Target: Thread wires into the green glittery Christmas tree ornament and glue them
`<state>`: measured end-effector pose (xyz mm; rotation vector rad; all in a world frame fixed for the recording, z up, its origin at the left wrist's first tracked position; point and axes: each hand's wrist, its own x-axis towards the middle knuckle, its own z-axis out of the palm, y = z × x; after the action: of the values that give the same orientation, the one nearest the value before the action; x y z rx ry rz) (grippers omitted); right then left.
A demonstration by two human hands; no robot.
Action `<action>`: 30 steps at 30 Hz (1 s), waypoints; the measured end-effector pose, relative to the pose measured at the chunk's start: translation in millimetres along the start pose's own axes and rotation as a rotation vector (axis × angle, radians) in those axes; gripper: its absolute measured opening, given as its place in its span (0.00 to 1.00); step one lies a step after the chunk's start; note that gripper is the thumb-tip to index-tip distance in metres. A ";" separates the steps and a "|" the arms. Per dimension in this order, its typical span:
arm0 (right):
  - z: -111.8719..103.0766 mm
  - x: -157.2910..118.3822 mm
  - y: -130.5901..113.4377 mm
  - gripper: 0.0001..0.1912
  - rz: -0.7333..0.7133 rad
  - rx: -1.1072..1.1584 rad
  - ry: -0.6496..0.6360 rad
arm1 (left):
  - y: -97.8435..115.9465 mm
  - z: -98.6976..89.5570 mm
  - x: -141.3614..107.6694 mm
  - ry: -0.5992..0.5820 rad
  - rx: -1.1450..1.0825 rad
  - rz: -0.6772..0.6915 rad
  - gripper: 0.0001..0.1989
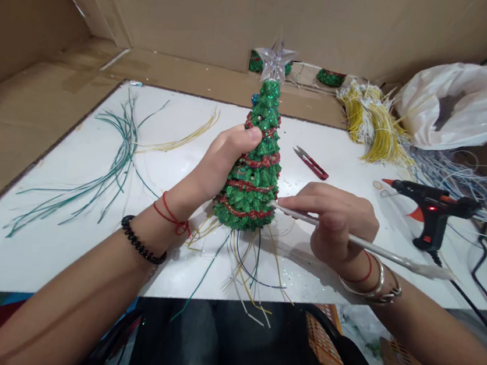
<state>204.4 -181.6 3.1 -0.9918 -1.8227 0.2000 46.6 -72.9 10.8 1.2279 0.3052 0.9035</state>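
Note:
Held upright in my left hand (231,155) is a small green glittery Christmas tree (253,175) with red garlands. A clear star (275,60) tops it, and a blue bead (255,99) sits near its upper left side. My left thumb lies across the tree's front; the other fingers are hidden behind it. Between the fingers of my right hand (338,222) is a thin pale stick (376,250), its tip touching the tree's lower right side. Green, yellow, white and dark wires (243,264) hang out from under the tree's base.
Green wires (120,162) and yellow wires (187,138) lie on the left of the white board (68,250). Red-handled thread snips (311,163) rest beyond my right hand. Farther right are a black glue gun (433,213) with its cord, yellow wire bundles (381,131) and a white plastic bag (463,102).

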 end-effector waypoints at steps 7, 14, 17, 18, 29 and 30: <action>-2.7 -0.1 -1.5 0.21 -0.104 -0.062 0.005 | -1.8 0.5 1.4 -0.062 0.039 0.047 0.17; -9.6 14.5 -18.0 0.20 -0.198 -0.229 -0.134 | -5.4 -2.0 1.7 -0.086 0.041 0.055 0.17; -7.1 17.1 -19.4 0.20 -0.238 -0.249 -0.172 | -7.4 -3.0 0.8 -0.108 0.052 0.053 0.17; -5.8 17.1 -18.6 0.20 -0.226 -0.245 -0.181 | -8.2 -3.6 0.7 -0.122 0.044 0.055 0.17; -0.3 15.8 -12.5 0.17 -0.304 -0.207 -0.215 | -19.7 -14.4 5.6 -0.260 0.137 0.155 0.22; 0.4 15.5 -13.4 0.16 -0.334 -0.221 -0.206 | -19.9 -14.2 5.5 -0.263 0.126 0.154 0.22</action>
<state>194.5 -179.2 20.9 -0.8211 -2.2050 -0.1109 49.4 -60.3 -10.7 1.4851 0.0583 0.8521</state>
